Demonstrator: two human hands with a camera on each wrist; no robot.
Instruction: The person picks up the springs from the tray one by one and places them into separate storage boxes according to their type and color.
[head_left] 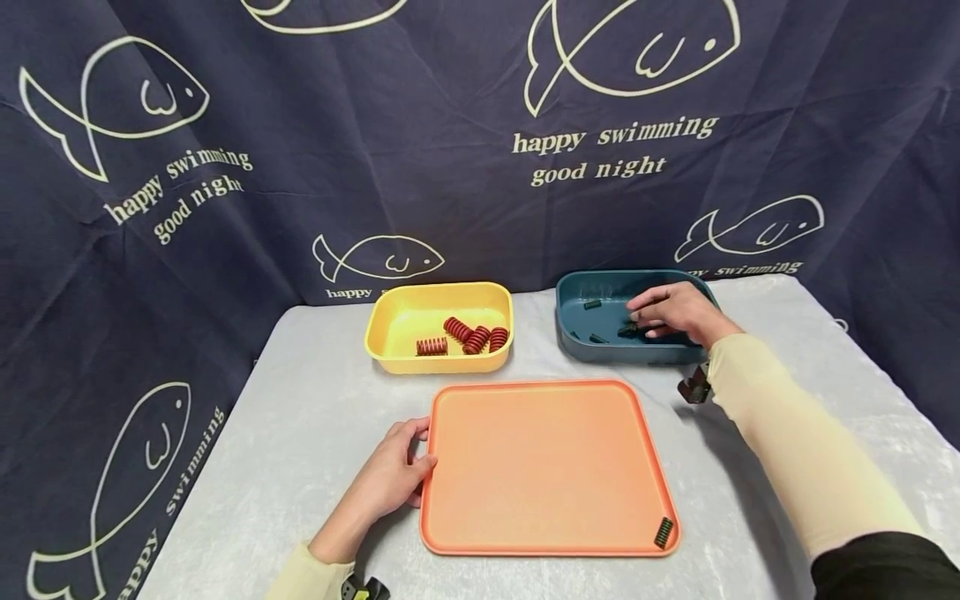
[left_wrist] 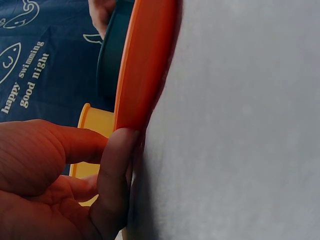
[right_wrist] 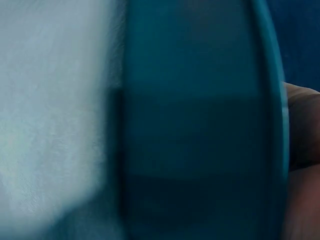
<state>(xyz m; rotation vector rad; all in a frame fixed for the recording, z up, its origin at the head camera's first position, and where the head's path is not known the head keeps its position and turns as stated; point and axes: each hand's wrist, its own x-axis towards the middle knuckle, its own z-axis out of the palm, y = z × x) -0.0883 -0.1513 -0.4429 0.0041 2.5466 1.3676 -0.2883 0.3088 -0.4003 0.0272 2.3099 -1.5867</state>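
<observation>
While the desk (head_left: 300, 417) under its pale grey cloth carries everything, the largest item on it is the orange tray (head_left: 547, 467), flat at front centre. Left hand (head_left: 390, 479): fingers curled against the tray's left rim, thumb on top, gripping the edge; the left wrist view confirms contact. Behind the tray sit a yellow bin (head_left: 390, 333) holding red springs (head_left: 468, 336) and, to its right, a blue bin (head_left: 581, 342). Right hand (head_left: 675, 312): reaching into the blue bin, fingertips closed on a small dark spring (head_left: 628, 331). Two more dark springs lie loose in that bin; one dark spring (head_left: 664, 532) rests in the tray's near right corner.

Risk, judged: the pinch is shallow, so the spring could slip and drop back. A tug on the tray rim could roll the corner spring.
</observation>
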